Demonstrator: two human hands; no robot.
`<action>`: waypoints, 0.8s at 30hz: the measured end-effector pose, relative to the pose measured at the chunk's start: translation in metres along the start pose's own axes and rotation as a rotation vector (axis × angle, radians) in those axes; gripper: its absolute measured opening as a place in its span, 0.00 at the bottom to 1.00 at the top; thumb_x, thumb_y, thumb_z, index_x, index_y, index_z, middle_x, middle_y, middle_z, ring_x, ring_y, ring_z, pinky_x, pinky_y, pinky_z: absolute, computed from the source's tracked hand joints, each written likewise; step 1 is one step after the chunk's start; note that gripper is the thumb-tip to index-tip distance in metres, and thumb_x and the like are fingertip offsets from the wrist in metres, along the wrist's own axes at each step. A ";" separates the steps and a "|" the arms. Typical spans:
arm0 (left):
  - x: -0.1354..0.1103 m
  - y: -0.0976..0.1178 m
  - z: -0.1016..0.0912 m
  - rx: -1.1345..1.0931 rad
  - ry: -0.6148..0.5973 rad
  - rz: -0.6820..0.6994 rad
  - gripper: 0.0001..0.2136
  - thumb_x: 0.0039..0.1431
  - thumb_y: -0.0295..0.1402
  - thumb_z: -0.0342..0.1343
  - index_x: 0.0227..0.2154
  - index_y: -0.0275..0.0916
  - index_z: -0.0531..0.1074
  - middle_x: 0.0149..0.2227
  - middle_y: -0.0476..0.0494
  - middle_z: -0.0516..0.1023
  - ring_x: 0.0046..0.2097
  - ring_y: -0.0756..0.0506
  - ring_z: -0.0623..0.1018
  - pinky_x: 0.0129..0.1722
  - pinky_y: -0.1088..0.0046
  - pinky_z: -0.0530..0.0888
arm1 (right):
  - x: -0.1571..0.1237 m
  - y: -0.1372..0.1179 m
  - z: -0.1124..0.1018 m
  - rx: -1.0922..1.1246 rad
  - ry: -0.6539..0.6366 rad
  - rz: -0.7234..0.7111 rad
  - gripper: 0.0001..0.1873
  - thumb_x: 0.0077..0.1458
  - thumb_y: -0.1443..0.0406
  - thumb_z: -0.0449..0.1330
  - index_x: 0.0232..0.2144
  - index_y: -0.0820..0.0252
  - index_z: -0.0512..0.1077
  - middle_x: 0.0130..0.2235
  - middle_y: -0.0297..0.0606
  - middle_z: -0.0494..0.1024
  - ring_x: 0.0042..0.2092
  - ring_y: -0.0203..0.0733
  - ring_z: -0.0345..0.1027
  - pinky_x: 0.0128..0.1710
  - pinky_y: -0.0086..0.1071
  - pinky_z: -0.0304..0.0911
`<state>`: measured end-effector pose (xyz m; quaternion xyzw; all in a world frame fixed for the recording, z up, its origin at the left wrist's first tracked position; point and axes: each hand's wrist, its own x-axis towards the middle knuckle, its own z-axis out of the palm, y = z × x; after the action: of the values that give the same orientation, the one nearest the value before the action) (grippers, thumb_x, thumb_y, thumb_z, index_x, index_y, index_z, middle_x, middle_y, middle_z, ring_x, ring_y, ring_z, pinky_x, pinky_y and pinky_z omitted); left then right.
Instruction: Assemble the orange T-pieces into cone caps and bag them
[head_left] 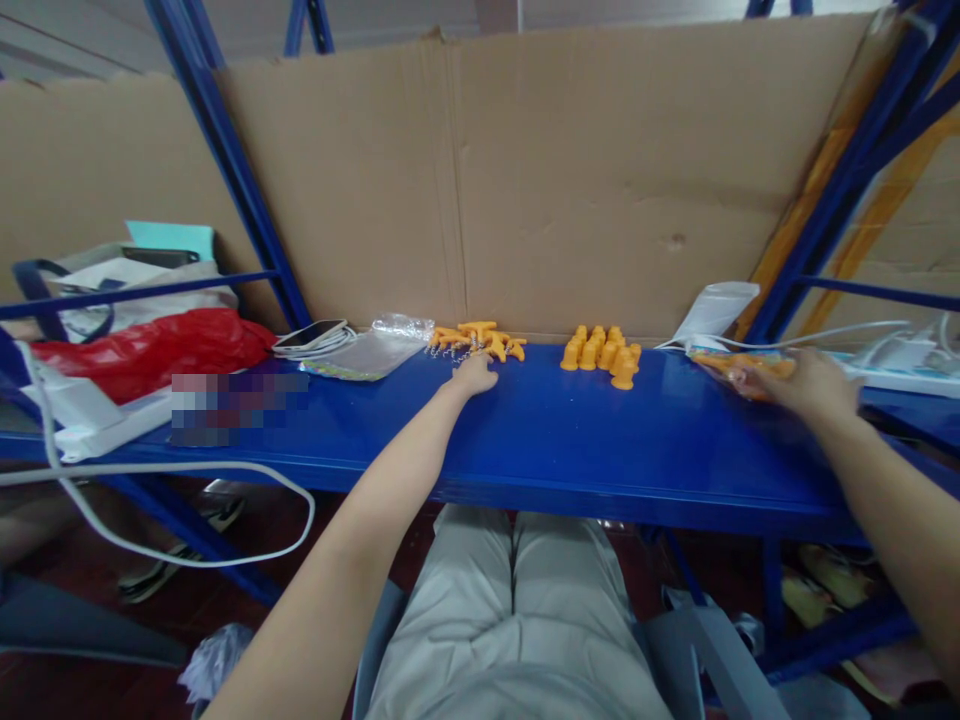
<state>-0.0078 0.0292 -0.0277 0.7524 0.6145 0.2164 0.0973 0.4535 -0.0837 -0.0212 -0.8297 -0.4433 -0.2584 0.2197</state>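
My left hand (474, 376) reaches to the near side of a small pile of orange T-shaped corkscrew handles (477, 330) with silvery spirals. Its fingers are curled, and their tips are hidden, so what they grip does not show. On the right, my right hand (814, 385), slightly blurred, is closed on a clear plastic bag (739, 372) with orange pieces inside. Between the hands, several orange bell-shaped caps (600, 350) stand upright in short rows on the blue table (555, 440).
Left of the pile lie a clear plastic bag (367, 355), a phone (319, 335) with a white cable, and a red plastic bag (172, 350). A cardboard sheet (562, 180) walls the back. White power strip (911, 375) at right; a cable (225, 467) loops over the front left edge.
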 end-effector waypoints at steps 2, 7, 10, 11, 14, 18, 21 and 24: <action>0.000 0.001 0.001 -0.007 -0.015 0.005 0.24 0.52 0.28 0.57 0.54 0.40 0.75 0.59 0.36 0.75 0.61 0.37 0.73 0.63 0.61 0.66 | -0.006 -0.026 -0.023 0.080 -0.069 -0.052 0.26 0.59 0.58 0.56 0.51 0.74 0.74 0.52 0.63 0.76 0.54 0.57 0.70 0.46 0.39 0.65; -0.003 0.003 0.002 0.004 -0.013 -0.021 0.22 0.53 0.29 0.57 0.52 0.43 0.76 0.62 0.35 0.72 0.65 0.31 0.68 0.65 0.44 0.58 | -0.014 -0.098 -0.067 0.221 -0.149 -0.107 0.18 0.62 0.64 0.53 0.45 0.67 0.79 0.43 0.58 0.81 0.47 0.56 0.74 0.41 0.38 0.63; -0.002 -0.001 0.000 0.050 0.004 -0.025 0.21 0.55 0.31 0.56 0.53 0.44 0.75 0.64 0.34 0.69 0.67 0.31 0.65 0.65 0.42 0.56 | -0.010 -0.136 -0.072 0.366 -0.122 -0.192 0.18 0.63 0.61 0.51 0.37 0.64 0.79 0.32 0.51 0.80 0.40 0.53 0.75 0.40 0.38 0.64; -0.002 -0.003 0.000 0.065 0.014 -0.032 0.22 0.55 0.31 0.56 0.54 0.44 0.74 0.65 0.34 0.68 0.67 0.30 0.64 0.65 0.41 0.56 | -0.008 -0.147 -0.070 0.422 -0.100 -0.225 0.18 0.63 0.61 0.51 0.36 0.63 0.79 0.30 0.50 0.80 0.39 0.53 0.75 0.40 0.38 0.65; -0.002 -0.008 -0.003 0.087 0.046 -0.067 0.24 0.54 0.30 0.56 0.56 0.43 0.72 0.64 0.32 0.68 0.66 0.29 0.65 0.64 0.39 0.58 | -0.006 -0.173 -0.060 0.541 -0.053 -0.281 0.21 0.63 0.59 0.49 0.34 0.61 0.79 0.29 0.49 0.80 0.38 0.51 0.75 0.39 0.38 0.65; -0.002 -0.010 -0.004 0.069 0.044 -0.082 0.25 0.54 0.29 0.56 0.57 0.44 0.71 0.64 0.32 0.67 0.66 0.28 0.65 0.63 0.39 0.59 | -0.021 -0.189 -0.048 0.518 -0.077 -0.292 0.20 0.62 0.60 0.49 0.34 0.61 0.79 0.35 0.50 0.82 0.41 0.51 0.76 0.39 0.36 0.64; -0.001 -0.010 -0.002 0.022 0.043 -0.050 0.26 0.54 0.27 0.56 0.58 0.45 0.71 0.68 0.35 0.62 0.68 0.30 0.62 0.66 0.43 0.57 | -0.033 -0.187 -0.045 0.466 -0.138 -0.360 0.17 0.61 0.60 0.51 0.31 0.60 0.79 0.35 0.48 0.83 0.40 0.50 0.76 0.38 0.34 0.64; 0.003 -0.012 0.001 -0.032 0.049 -0.014 0.26 0.52 0.26 0.57 0.57 0.42 0.71 0.67 0.35 0.63 0.68 0.33 0.63 0.67 0.49 0.57 | -0.037 -0.181 -0.043 0.530 -0.189 -0.415 0.18 0.61 0.61 0.51 0.28 0.60 0.77 0.30 0.43 0.82 0.36 0.46 0.76 0.36 0.32 0.64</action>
<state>-0.0177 0.0349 -0.0325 0.7409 0.6184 0.2441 0.0956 0.2718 -0.0397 0.0130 -0.6561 -0.6728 -0.0955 0.3282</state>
